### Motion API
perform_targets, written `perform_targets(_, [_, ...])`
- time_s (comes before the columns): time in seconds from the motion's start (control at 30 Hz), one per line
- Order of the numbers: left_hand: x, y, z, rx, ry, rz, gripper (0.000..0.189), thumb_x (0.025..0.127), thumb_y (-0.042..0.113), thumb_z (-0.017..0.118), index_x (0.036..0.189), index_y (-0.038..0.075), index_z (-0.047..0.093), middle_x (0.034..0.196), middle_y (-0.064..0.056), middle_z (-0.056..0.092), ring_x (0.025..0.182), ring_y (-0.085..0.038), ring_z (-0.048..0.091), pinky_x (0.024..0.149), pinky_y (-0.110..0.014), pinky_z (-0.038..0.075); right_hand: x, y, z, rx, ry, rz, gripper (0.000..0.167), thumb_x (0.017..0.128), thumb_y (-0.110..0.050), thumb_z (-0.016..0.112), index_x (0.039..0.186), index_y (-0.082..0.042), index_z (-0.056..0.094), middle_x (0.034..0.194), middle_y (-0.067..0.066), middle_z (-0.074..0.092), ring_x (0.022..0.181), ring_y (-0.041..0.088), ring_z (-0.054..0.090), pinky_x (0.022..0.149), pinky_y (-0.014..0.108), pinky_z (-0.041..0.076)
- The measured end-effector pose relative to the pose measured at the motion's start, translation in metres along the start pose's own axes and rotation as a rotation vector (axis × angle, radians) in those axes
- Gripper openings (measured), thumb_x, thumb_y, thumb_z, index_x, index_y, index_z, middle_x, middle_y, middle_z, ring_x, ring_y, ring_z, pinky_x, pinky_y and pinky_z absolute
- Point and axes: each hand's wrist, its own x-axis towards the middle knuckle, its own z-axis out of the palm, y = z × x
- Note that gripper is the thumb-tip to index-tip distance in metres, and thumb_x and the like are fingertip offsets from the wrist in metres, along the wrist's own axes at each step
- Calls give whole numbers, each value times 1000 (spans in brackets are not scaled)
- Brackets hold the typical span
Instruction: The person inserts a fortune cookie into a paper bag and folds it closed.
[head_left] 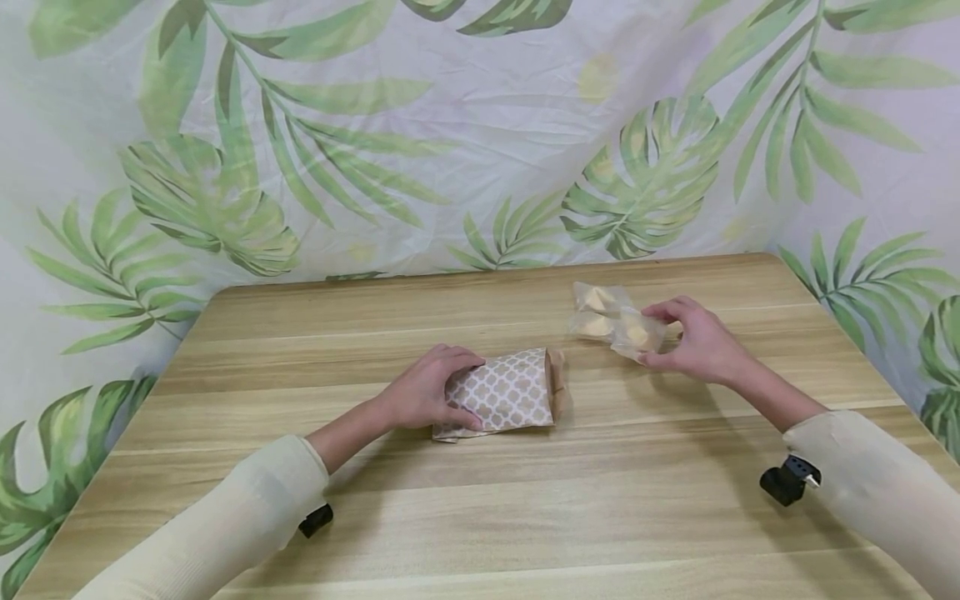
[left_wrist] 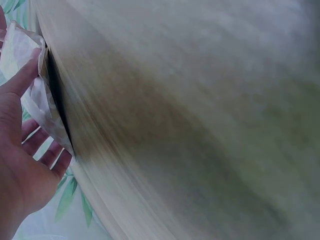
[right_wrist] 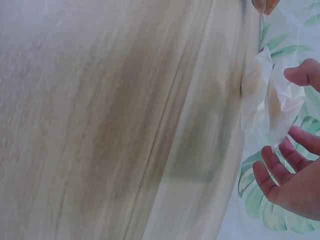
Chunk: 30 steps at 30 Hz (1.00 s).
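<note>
Two grips are engaged at the counter [head_left: 525, 517]. Left grip [head_left: 431, 387]: thumb and fingers grasp the left end of the patterned paper bag [head_left: 506, 392], which lies flat on the counter, mouth facing right. Right grip [head_left: 693, 342]: thumb and fingertips grasp the nearest packet [head_left: 637, 332] at opposite edges. Two further clear packets [head_left: 594, 326] adjoin it on the left, obstructing that side. Pale items show inside the packets. Black devices [head_left: 783, 481] sit under the cream sleeves [head_left: 885, 475]. Leaf-print cloth [head_left: 487, 125] stands behind the counter. Hidden or unclear: the left grip covers part of the bag; the bag's interior cannot be made out. In both wrist views, the frame edge cuts the hand; in the right, packets overlap.
</note>
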Motion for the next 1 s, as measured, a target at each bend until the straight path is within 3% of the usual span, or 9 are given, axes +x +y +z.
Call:
perform_targets(0.3, [-1, -3, 1, 5, 14, 2, 90, 71, 45, 95, 140, -1, 60, 141, -16, 61, 127, -32, 54, 110, -50, 46, 0, -11, 3, 114, -27, -55, 62, 80, -15, 88, 131, 8, 63, 122, 21, 61, 114, 35, 56, 87, 48, 54])
perform_targets(0.7, [0, -2, 2, 1, 12, 10, 89, 72, 46, 94, 140, -1, 60, 141, -17, 61, 128, -33, 54, 110, -51, 45, -1, -21, 14, 112, -51, -169, 58, 77, -13, 90, 127, 5, 66, 119, 16, 63, 106, 29, 56, 79, 39, 55])
perform_targets(1.0, [0, -1, 2, -3, 9, 7, 89, 72, 45, 95, 140, -1, 60, 141, -16, 61, 127, -32, 54, 110, -50, 45, 0, -31, 22, 112, -74, -199, 59, 75, -14, 91, 126, 3, 67, 117, 14, 63, 104, 28, 57, 77, 38, 54])
